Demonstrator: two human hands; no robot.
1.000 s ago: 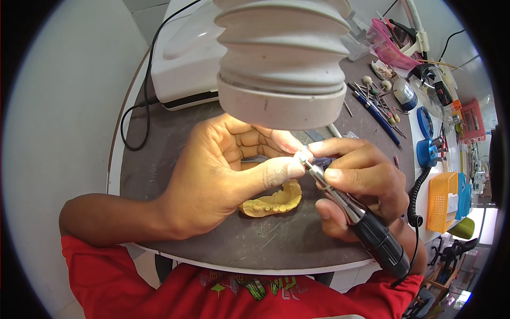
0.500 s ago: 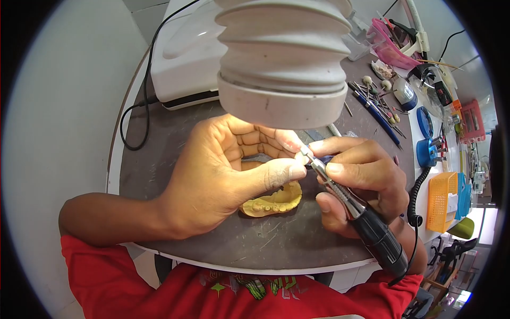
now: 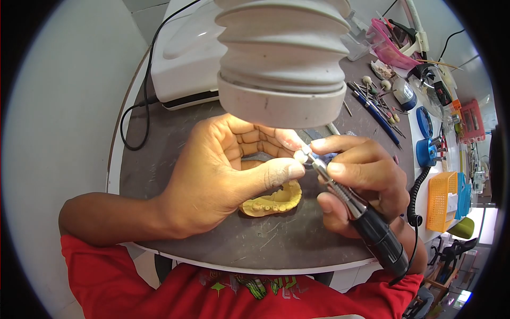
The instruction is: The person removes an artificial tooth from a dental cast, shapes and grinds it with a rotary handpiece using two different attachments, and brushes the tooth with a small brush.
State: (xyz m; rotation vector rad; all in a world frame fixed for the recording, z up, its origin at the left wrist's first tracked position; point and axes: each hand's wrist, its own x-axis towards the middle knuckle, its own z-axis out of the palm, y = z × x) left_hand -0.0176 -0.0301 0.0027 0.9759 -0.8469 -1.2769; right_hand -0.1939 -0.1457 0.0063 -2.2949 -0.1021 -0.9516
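Though still by white pc (image 3: 300, 157), rotary tool (image 3: 369, 226) tip higher vs b4

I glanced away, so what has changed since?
The right hand moved the handpiece slightly, its tip shifting away from the person, toward the far side of the small white piece. Nothing was let go or taken up. The left hand and yellow dental model stayed put.

I wear a red fabric shirt (image 3: 175, 292) with a green, black and grey graphic print (image 3: 252, 287) across the front; its sleeves (image 3: 101, 271) end near my elbows (image 3: 79, 215), and my fingers (image 3: 361, 173) are bare.
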